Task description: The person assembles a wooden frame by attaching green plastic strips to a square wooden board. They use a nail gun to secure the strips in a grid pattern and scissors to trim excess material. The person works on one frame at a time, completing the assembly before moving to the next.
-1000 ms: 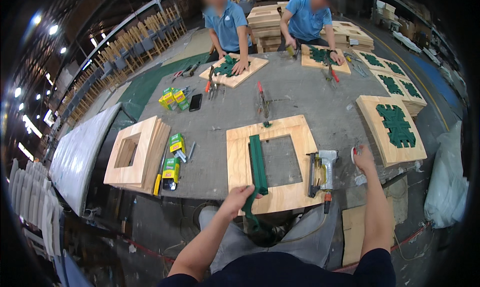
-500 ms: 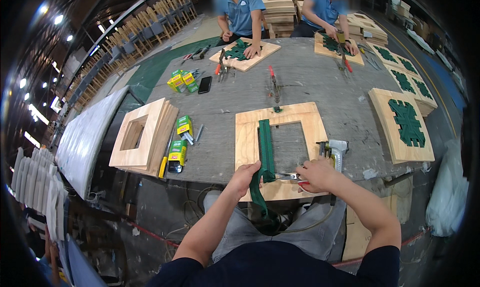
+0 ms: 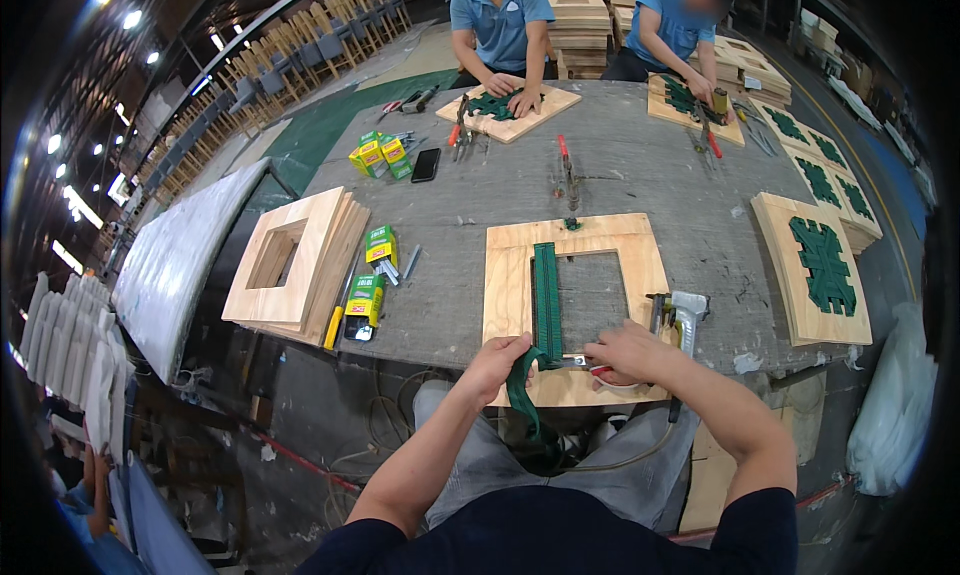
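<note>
In front of me a pale wooden frame (image 3: 640, 260) with a square opening lies at the table's near edge. A green webbing strap (image 3: 547, 295) runs along the left side of that opening, its loose end hanging toward my lap. My left hand (image 3: 497, 365) is closed on the strap near the frame's front bar. From the right, my right hand (image 3: 632, 353) grips red-handled scissors (image 3: 580, 361), whose blades reach to the strap beside my left fingers. A grey staple gun (image 3: 686, 315) lies just beyond my right hand, at the frame's right edge.
Left stands a stack of wooden frames (image 3: 285, 265), beside staple boxes (image 3: 367, 300) and a yellow-handled tool (image 3: 333, 327). Pliers (image 3: 568, 180) lie farther back. Right is a stack of finished-looking webbed frames (image 3: 790, 275). Across the table two people work on webbed frames (image 3: 520, 125).
The scissors' blades have come to the strap beside my left fingers. My left hand has shifted slightly right in the picture; the whole scene has shifted a little right too.
</note>
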